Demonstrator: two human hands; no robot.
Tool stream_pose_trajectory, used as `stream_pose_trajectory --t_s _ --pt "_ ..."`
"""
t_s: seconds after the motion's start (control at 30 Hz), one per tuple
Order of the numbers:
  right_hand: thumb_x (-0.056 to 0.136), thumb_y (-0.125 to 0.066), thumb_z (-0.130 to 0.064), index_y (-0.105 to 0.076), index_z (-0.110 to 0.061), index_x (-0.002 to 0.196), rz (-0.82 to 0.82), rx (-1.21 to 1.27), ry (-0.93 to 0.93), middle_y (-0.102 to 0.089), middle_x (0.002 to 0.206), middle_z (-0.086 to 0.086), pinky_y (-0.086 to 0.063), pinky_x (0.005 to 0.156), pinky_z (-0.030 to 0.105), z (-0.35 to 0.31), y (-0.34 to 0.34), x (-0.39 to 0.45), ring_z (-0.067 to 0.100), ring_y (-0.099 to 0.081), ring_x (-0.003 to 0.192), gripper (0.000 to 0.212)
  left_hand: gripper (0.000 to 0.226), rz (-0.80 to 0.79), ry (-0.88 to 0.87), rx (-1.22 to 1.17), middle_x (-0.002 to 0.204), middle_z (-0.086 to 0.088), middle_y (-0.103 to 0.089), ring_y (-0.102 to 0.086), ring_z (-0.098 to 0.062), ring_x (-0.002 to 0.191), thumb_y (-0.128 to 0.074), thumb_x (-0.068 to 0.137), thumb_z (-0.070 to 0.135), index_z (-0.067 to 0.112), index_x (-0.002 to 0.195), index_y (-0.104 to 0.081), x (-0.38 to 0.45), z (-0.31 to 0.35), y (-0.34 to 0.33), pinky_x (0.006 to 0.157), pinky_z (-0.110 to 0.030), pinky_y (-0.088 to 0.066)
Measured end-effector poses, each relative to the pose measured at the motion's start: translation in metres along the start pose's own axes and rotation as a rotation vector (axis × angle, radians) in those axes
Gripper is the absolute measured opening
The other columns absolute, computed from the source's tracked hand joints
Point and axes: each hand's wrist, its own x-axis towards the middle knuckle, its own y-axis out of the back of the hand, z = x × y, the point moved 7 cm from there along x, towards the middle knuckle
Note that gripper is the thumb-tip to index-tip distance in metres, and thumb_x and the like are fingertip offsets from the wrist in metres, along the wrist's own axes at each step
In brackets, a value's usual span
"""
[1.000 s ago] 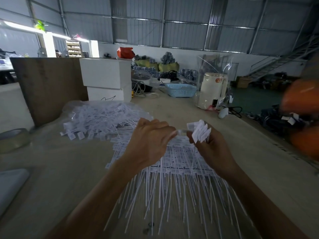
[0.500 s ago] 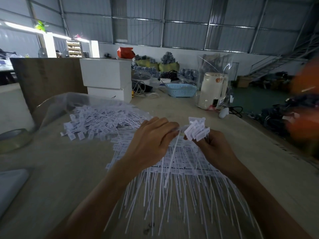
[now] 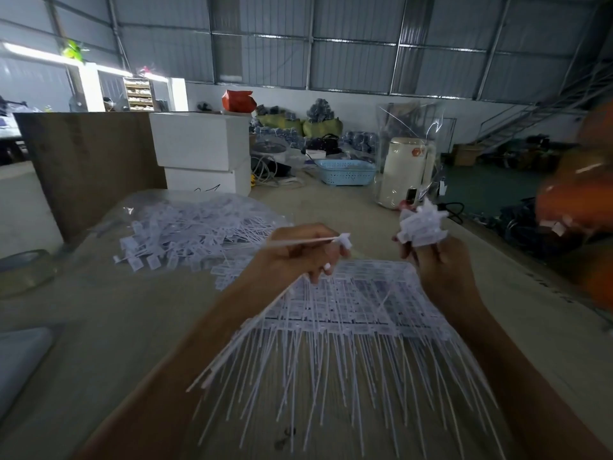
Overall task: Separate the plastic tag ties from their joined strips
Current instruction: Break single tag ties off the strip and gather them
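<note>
Joined strips of white plastic tag ties (image 3: pixel 358 313) lie stacked on the table in front of me, their thin tails fanning toward me. My left hand (image 3: pixel 298 257) pinches a single tag tie (image 3: pixel 311 240) whose flat head points right, and another thin tail runs down from under its fingers. My right hand (image 3: pixel 438 270) grips a bunch of separated ties (image 3: pixel 421 224) by their necks, heads sticking up. A gap lies between the two hands. A heap of loose separated ties (image 3: pixel 185 234) sits on clear plastic at the left.
White boxes (image 3: pixel 199 154) and a brown board (image 3: pixel 86 164) stand at the back left. A blue basket (image 3: pixel 346 172) and a cream appliance (image 3: pixel 403 174) stand behind. A tape roll (image 3: pixel 26 270) sits at the left edge. A blurred orange shape (image 3: pixel 583 207) fills the right edge.
My hands have drawn apart. The left hand pulled one tie away to the left, and the right hand lifted its bunch up and right.
</note>
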Motion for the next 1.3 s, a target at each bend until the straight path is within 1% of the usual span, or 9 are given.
stream_pose_trajectory --t_s 0.17,0.27,0.4,0.5,0.57,0.7,0.87,1.17,1.3 --pt "0.108 -0.037 -0.017 -0.065 -0.023 0.082 -0.056 0.400 -0.148 -0.073 0.085 0.001 -0.055 0.075 0.028 -0.001 -0.007 -0.003 0.013 -0.069 0.082 0.038 0.015 0.164 -0.059 0.395 0.093 0.010 -0.069 -0.061 -0.003 0.073 -0.065 0.093 0.025 0.022 0.106 -0.074 0.002 0.004 0.011 0.066 -0.015 -0.042" --pt "0.104 -0.040 -0.034 -0.063 -0.015 0.082 -0.159 0.778 -0.257 -0.066 0.073 0.007 -0.054 0.060 0.028 -0.011 -0.023 -0.011 0.019 -0.063 0.063 0.038 0.026 0.230 -0.089 0.506 0.089 -0.001 -0.062 -0.058 -0.006 0.075 -0.065 0.093 0.025 0.015 0.116 -0.072 0.001 0.007 0.014 0.068 -0.018 -0.042" --pt "0.100 -0.044 -0.036 -0.061 -0.016 0.080 -0.159 0.998 -0.316 -0.035 0.056 0.000 -0.028 0.042 0.021 -0.017 -0.029 -0.009 0.010 -0.025 0.045 0.033 0.033 0.231 -0.080 0.612 0.081 0.003 -0.050 -0.049 0.001 0.070 -0.059 0.096 0.029 0.017 0.125 -0.068 0.002 0.006 0.010 0.064 -0.008 -0.032" --pt "0.097 -0.049 -0.036 -0.062 -0.012 0.085 -0.156 0.876 -0.322 -0.026 0.056 -0.002 -0.019 0.044 0.023 -0.013 -0.026 -0.010 0.010 -0.018 0.048 0.029 0.039 0.224 -0.092 0.695 0.082 0.010 -0.044 -0.047 0.000 0.071 -0.057 0.097 0.032 0.017 0.133 -0.062 0.002 0.006 0.006 0.065 -0.012 -0.035" --pt "0.097 -0.052 -0.039 -0.067 -0.014 0.086 -0.219 0.758 -0.302 -0.028 0.058 -0.001 -0.016 0.049 0.031 -0.015 -0.030 -0.015 0.017 -0.017 0.053 0.032 0.042 0.193 -0.119 0.773 0.089 0.006 -0.048 -0.051 -0.006 0.076 -0.056 0.098 0.034 0.016 0.136 -0.059 0.001 0.007 0.000 0.067 -0.028 -0.045" --pt "0.089 -0.064 -0.056 -0.062 0.002 0.081 -0.366 0.608 -0.246 -0.034 0.053 -0.002 -0.021 0.047 0.028 -0.027 -0.042 -0.023 0.012 -0.025 0.047 0.059 0.043 0.136 -0.233 1.002 0.101 -0.004 -0.053 -0.054 -0.021 0.085 -0.048 0.101 0.030 0.010 0.138 -0.056 0.000 0.017 -0.019 0.072 -0.043 -0.048" --pt "0.087 -0.066 -0.044 -0.066 -0.005 0.076 -0.339 0.601 -0.258 -0.036 0.049 -0.002 -0.024 0.044 0.027 -0.029 -0.044 -0.024 0.011 -0.028 0.043 0.040 0.046 0.065 -0.270 1.018 0.109 -0.005 -0.054 -0.053 -0.024 0.096 -0.049 0.096 0.019 0.008 0.141 -0.051 -0.002 0.018 -0.023 0.079 -0.046 -0.044" --pt "0.083 -0.068 -0.040 -0.063 -0.014 0.064 -0.357 0.847 -0.358 -0.031 0.050 -0.002 -0.024 0.041 0.021 -0.031 -0.046 -0.025 0.011 -0.023 0.043 0.032 0.024 0.319 -0.505 1.190 0.105 -0.008 -0.071 -0.066 -0.028 0.096 -0.057 0.096 0.018 0.006 0.111 -0.072 -0.009 0.033 -0.015 0.081 -0.044 -0.051" --pt "0.088 -0.064 -0.034 -0.064 -0.018 0.061 -0.319 0.797 -0.275 -0.030 0.054 0.007 -0.020 0.045 0.026 -0.036 -0.040 -0.023 0.015 -0.022 0.046 0.031 0.026 0.297 -0.431 1.056 0.108 -0.006 -0.072 -0.068 -0.026 0.094 -0.053 0.097 0.017 0.005 0.112 -0.070 -0.008 0.032 -0.014 0.078 -0.044 -0.053"
